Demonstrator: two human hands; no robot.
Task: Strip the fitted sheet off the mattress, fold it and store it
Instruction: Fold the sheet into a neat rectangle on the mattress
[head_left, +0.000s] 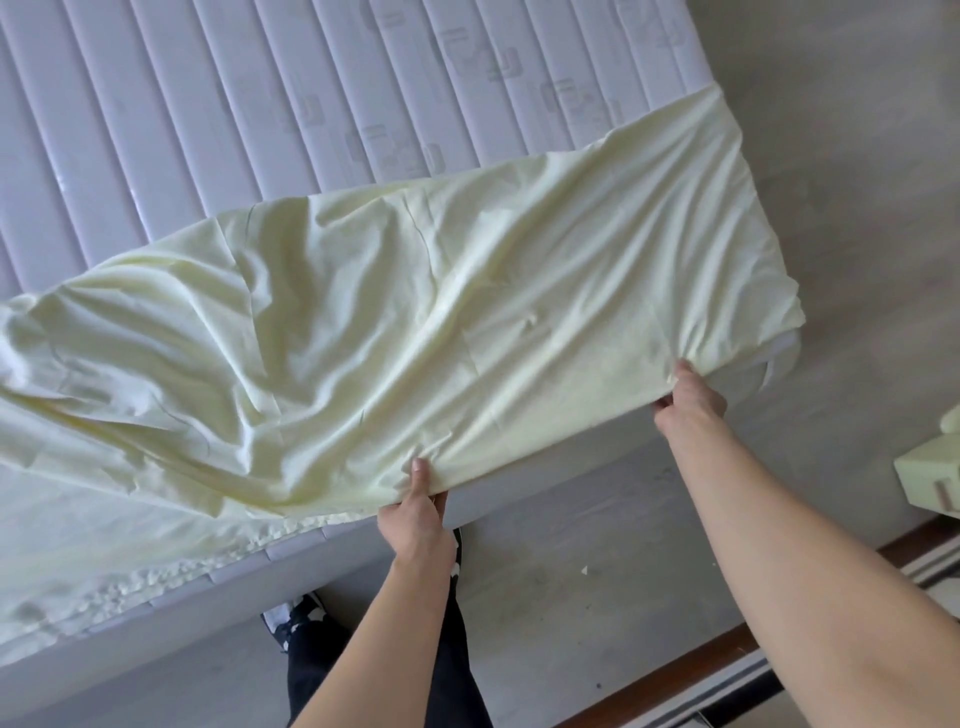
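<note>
A pale yellow fitted sheet lies folded over on itself across the near part of the white quilted mattress. Its elastic hem is bunched along the mattress side at the lower left. My left hand pinches the sheet's near edge, thumb on top. My right hand grips the sheet's edge near the mattress's right corner. The sheet is lifted slightly and wrinkled between the two hands.
Grey floor runs along the right of the bed and under my feet. A pale yellow folded item sits at the right edge. A brown wooden strip with a rail crosses the lower right. My black-and-white shoes stand by the bed.
</note>
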